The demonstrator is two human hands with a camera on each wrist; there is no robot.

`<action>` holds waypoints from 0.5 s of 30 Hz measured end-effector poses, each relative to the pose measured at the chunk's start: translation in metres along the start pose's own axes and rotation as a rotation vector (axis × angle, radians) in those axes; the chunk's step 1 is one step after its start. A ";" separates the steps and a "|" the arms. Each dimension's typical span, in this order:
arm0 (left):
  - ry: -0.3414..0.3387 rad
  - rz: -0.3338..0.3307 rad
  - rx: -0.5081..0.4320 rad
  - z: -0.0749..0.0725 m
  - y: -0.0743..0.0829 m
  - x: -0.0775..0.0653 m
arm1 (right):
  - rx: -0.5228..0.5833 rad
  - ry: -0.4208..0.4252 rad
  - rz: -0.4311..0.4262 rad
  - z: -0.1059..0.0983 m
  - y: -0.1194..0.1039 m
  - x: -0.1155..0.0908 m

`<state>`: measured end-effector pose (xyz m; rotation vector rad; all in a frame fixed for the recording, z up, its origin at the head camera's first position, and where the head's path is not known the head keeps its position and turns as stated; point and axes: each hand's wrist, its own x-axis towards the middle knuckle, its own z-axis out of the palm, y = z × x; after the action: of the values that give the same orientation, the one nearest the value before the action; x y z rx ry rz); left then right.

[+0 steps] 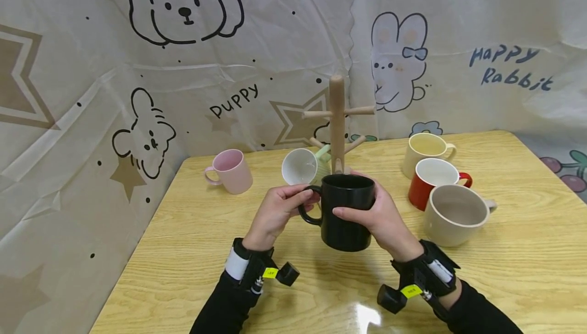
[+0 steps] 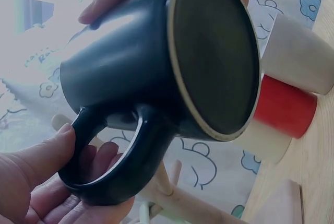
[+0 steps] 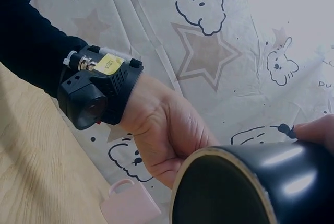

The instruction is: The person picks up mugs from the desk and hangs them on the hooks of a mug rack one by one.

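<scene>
A black mug is held upright above the table in front of a wooden mug tree. My left hand pinches its handle, thumb on the near side and fingers behind. Round the mug's body curls my right hand, with the thumb across the front. In the left wrist view the mug's unglazed bottom rim faces the camera. Behind the black mug, a light green mug is tilted at the tree, its mouth toward me; its lower part is partly hidden.
On the left stands a pink mug. To the right are a yellow mug, a red mug with a white inside, and a wide beige mug, set close together. A printed cloth hangs behind the wooden table.
</scene>
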<state>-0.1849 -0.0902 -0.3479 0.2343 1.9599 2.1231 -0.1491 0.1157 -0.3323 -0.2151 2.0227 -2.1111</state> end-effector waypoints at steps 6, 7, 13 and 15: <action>-0.016 -0.021 -0.016 -0.002 -0.001 0.001 | -0.013 0.001 0.011 -0.001 0.001 0.000; -0.017 -0.025 -0.019 -0.002 -0.001 0.002 | -0.017 0.002 0.009 -0.001 0.001 0.001; -0.068 -0.042 -0.007 -0.006 0.002 0.001 | -0.018 -0.003 -0.007 -0.003 0.001 0.002; -0.087 -0.044 0.006 -0.008 0.003 0.001 | -0.017 -0.008 -0.007 -0.003 0.001 0.002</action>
<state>-0.1881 -0.0978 -0.3461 0.2770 1.9057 2.0443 -0.1517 0.1181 -0.3334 -0.2332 2.0386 -2.0943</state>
